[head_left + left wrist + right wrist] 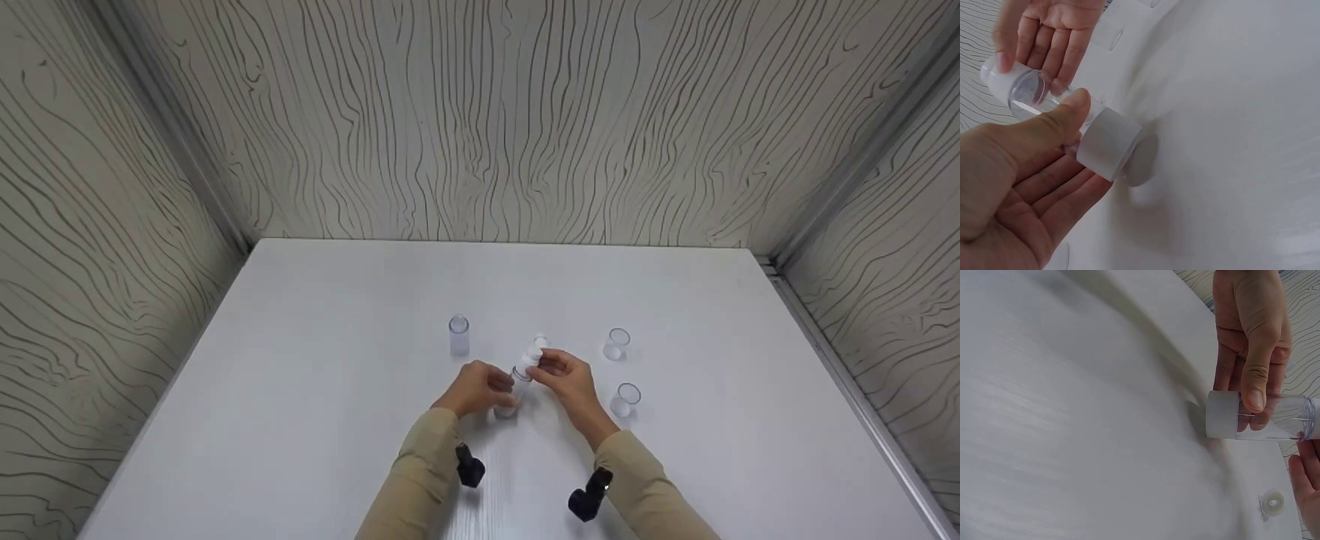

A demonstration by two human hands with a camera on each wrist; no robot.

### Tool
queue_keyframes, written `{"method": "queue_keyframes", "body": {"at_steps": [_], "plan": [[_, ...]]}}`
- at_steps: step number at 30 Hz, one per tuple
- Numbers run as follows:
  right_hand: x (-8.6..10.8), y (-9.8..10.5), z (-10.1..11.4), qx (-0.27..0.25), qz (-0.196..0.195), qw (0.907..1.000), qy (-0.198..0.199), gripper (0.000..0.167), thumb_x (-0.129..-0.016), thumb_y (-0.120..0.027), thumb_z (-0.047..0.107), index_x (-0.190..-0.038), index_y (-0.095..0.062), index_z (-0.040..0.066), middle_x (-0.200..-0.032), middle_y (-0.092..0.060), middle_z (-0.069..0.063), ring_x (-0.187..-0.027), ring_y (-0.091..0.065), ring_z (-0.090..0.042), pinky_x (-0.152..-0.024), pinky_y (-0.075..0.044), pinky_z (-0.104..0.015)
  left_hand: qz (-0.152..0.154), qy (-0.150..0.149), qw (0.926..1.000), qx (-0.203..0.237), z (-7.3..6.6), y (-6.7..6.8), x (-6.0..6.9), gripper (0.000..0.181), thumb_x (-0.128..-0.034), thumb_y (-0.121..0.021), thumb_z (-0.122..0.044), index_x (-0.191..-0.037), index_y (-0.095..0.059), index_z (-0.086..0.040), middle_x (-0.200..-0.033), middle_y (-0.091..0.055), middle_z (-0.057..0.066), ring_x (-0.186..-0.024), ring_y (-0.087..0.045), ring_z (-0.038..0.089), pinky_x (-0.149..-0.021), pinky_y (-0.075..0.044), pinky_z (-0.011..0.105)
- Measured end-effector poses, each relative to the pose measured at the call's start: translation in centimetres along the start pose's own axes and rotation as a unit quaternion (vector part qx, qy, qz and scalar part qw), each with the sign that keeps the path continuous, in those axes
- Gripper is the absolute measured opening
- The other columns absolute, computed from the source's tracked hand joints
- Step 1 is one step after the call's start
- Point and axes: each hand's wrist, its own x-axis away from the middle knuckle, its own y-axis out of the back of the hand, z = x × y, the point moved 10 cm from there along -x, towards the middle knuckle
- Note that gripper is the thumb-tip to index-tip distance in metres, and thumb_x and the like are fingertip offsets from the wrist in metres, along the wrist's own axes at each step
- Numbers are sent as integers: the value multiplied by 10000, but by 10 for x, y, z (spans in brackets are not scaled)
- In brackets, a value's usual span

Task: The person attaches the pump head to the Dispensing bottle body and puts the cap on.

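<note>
A clear cylindrical bottle [1275, 419] with a white base [1109, 143] is tilted above the table. My left hand [478, 388] holds its body between thumb and fingers, near the base. At the bottle's upper end sits a white pump top [532, 356], pinched by my right hand [566, 379] between thumb and fingers. In the left wrist view the pump top meets the clear rim; whether it is fully seated I cannot tell. Part of the right hand's fingers lies behind the bottle there.
A second clear bottle [459, 337] stands upright beyond my left hand. To the right of my right hand are two small clear cups, a farther cup [616, 345] and a nearer cup [625, 400]. The white table [315, 360] is bounded by wood-patterned walls [480, 135].
</note>
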Motion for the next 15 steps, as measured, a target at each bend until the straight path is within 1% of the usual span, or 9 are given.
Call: {"method": "queue_keyframes", "body": {"at_steps": [4,8,15], "plan": [[-2,2,0,56,-90,9999,-6,432,-792,-755,28,-1168,-594,-108,-1045,-722,-116,-862,-664,-33,-744,-534,-121,-11,-32,10000,-22,-2,1,-1,362,-766,-809,-167,-1077,-717,-5,-1047,-747,148,-1002,-708,274,-898,-565,396],[-2,3,-1,208,-169,9996,-7,440,-780,-784,89,-1143,-610,-89,-1042,-720,-124,-873,-663,-54,-749,-533,-118,-12,-26,10000,-49,-2,0,-2,367,-764,-811,-177,-1077,-718,-10,-1048,-747,144,-1000,-708,275,-899,-565,395],[0,1,-7,462,-153,9987,-152,441,-781,-793,145,-1148,-630,-36,-1090,-710,-140,-924,-674,-96,-804,-560,-164,4,186,9998,11,1,0,0,367,-768,-807,-181,-1089,-718,-27,-1060,-745,130,-1009,-700,264,-918,-557,408]]}}
